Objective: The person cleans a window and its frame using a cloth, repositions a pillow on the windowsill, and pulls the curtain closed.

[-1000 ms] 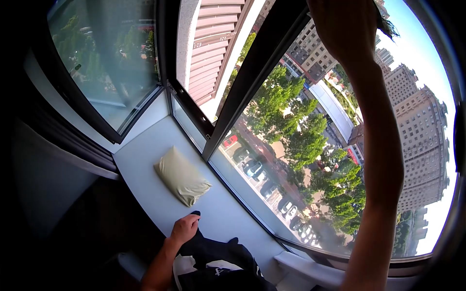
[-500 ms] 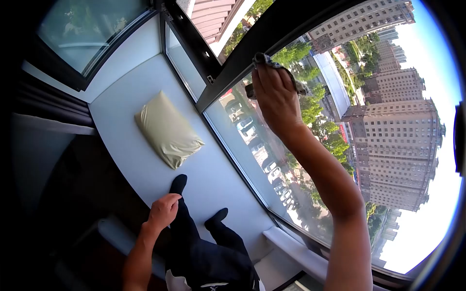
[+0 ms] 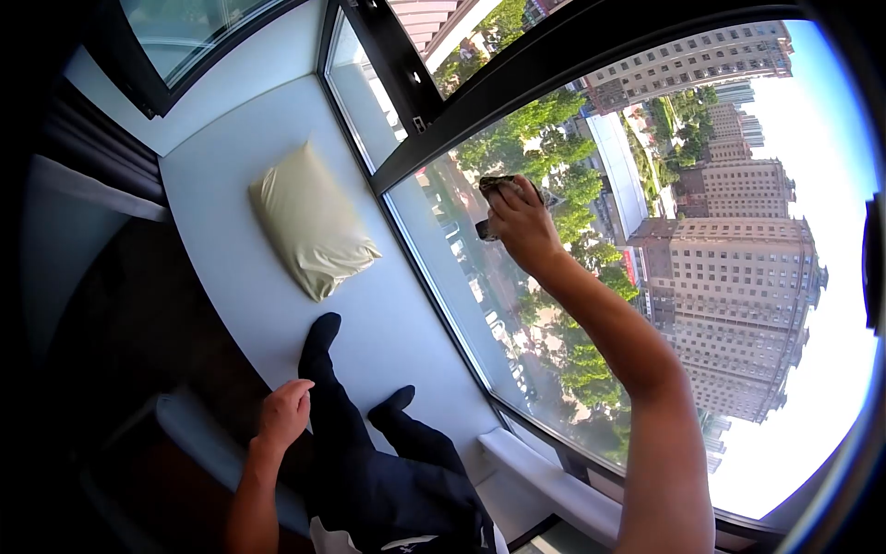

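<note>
My right hand [image 3: 524, 229] is wrapped round a dark, patterned cloth [image 3: 496, 183] and presses it on the large window pane [image 3: 443, 240]. Bits of the cloth stick out past the fingers; the palm side is hidden. Low on the left, my left hand [image 3: 284, 413] hangs beside my leg, its fingers curled together and nothing visible in them.
I stand in dark socks on a pale window ledge [image 3: 221, 231]. A shiny cream cushion [image 3: 314, 226] lies ahead of my feet. Black window frames [image 3: 420, 152] edge the glass, an open sash [image 3: 175, 65] juts in at upper left, and a dark curtain [image 3: 101, 148] hangs below it.
My right hand has moved with the cloth from beside the upper frame down toward the middle of the pane. My left hand has shifted slightly left and down, and the view has tilted a little.
</note>
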{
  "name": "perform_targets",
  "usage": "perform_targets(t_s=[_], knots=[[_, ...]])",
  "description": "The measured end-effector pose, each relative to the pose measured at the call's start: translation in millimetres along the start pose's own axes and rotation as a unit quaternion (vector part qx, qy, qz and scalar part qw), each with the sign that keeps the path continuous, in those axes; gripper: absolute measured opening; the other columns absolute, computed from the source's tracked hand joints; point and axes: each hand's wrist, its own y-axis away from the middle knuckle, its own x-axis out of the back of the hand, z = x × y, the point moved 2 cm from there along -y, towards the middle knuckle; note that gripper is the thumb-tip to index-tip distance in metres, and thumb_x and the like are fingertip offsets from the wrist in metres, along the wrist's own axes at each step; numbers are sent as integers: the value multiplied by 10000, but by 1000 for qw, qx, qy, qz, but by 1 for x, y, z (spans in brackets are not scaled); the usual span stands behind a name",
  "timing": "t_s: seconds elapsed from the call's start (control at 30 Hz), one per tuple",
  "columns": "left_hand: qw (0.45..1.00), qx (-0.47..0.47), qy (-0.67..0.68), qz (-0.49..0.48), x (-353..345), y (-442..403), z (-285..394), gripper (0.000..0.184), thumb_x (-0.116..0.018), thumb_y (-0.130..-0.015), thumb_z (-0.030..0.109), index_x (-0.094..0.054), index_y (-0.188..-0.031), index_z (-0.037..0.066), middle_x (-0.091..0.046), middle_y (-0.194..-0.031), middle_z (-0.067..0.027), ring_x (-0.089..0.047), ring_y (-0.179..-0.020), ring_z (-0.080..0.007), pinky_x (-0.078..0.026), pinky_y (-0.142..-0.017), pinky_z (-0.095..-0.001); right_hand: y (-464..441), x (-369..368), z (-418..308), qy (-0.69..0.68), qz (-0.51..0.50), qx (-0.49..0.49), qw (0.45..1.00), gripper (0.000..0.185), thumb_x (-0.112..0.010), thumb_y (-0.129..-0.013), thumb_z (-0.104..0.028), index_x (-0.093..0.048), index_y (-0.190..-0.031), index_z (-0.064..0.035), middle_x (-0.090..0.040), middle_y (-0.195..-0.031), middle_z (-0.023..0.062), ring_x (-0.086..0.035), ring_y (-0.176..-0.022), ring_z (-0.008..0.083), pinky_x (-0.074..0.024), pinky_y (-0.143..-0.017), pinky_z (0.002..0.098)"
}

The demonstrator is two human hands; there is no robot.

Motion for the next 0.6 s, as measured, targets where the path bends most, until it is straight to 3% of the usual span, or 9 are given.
perform_targets(t_s=[0.17,0.2,0.27,0.3,0.33,0.4,0.47,0.5,0.6], knots=[[997,-72,25,7,4,-10,54,165,-598,-900,17,-678,-1044,9,-711,-1040,-166,-685,-948,-357,-566,-820,-413,40,216,109,89,97,-44,990,333,-785,-755,-146,-696,-1075,-122,-625,-1297,56,-532,-1308,207,-290,-1192,519],[995,-89,37,12,3,-16,64,168,-600,-896,15,-677,-1045,10,-712,-1036,-166,-684,-948,-357,-565,-822,-414,47,265,132,137,137,-54,980,426,-806,-749,-175,-671,-1153,-153,-622,-1315,44,-531,-1312,211,-310,-1177,537],[991,-127,48,16,11,-28,94,173,-601,-891,13,-676,-1046,11,-712,-1033,-165,-683,-949,-357,-564,-823,-415,81,411,202,272,186,-103,939,436,-783,-801,-211,-659,-1218,-185,-609,-1339,52,-542,-1294,232,-339,-1156,515],[989,-141,48,23,19,-27,109,178,-602,-885,7,-676,-1046,8,-711,-1030,-168,-682,-952,-359,-563,-828,-415,98,448,224,301,205,-108,925,427,-775,-807,-211,-663,-1219,-188,-611,-1336,58,-546,-1285,241,-350,-1148,507],[988,-146,51,30,18,-29,117,183,-602,-879,1,-676,-1046,5,-711,-1027,-171,-681,-955,-360,-561,-833,-414,106,465,238,325,223,-105,913,420,-767,-814,-211,-667,-1221,-191,-614,-1332,63,-550,-1276,251,-361,-1139,500],[982,-181,49,37,27,-34,131,188,-598,-875,-4,-674,-1046,-1,-709,-1027,-177,-678,-962,-363,-558,-842,-414,130,534,243,372,240,-105,890,507,-653,-855,-306,-612,-1309,-83,-625,-1254,187,-560,-1180,438,-414,-1005,559],[983,-172,61,35,31,-35,135,188,-597,-875,-4,-674,-1046,-7,-707,-1031,-182,-678,-961,-367,-558,-843,-416,158,575,290,417,300,-174,840,458,-578,-889,-323,-618,-1216,-5,-616,-1170,257,-570,-1146,445,-419,-968,588],[983,-173,60,34,33,-34,134,186,-599,-877,0,-676,-1046,-6,-707,-1035,-183,-679,-953,-370,-558,-840,-419,156,575,288,417,316,-176,834,382,-546,-896,-289,-618,-1093,29,-609,-1138,278,-566,-1120,464,-415,-968,595],[989,-138,53,17,30,-28,118,182,-603,-878,5,-680,-1043,-2,-707,-1037,-183,-678,-949,-374,-557,-835,-420,157,561,287,394,370,-204,816,336,-535,-895,-268,-613,-1031,29,-605,-1142,280,-558,-1108,480,-393,-988,616]])
